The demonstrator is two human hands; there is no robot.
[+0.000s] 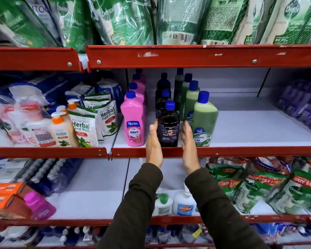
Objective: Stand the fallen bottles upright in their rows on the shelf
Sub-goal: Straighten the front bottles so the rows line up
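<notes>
Both hands are flat and open, fingers straight and together, palms turned inward toward each other with the dark bottle (168,125) standing between them; the left hand (153,143) lies along the bottle's left side, its fingertips level with the lower label, and seems to touch or nearly touch it; the right hand (188,145) sits just beside the bottle's right side, slightly blurred, so whether it makes contact cannot be told; neither hand is closed around anything. Both wrists cross the red front lip of the shelf (241,151), and the forearms in dark sleeves (138,203) rise from the bottom of the view. The dark bottle stands upright at the front of the middle row, blue cap up, label reading Bactin Floor Cleaner facing out, with more dark bottles behind it; to its left the pink bottle (133,121) heads an upright pink row; to its right the green bottle (204,119) heads an upright green row; herbal hand wash pouches (83,128) crowd the shelf section to the left.
</notes>
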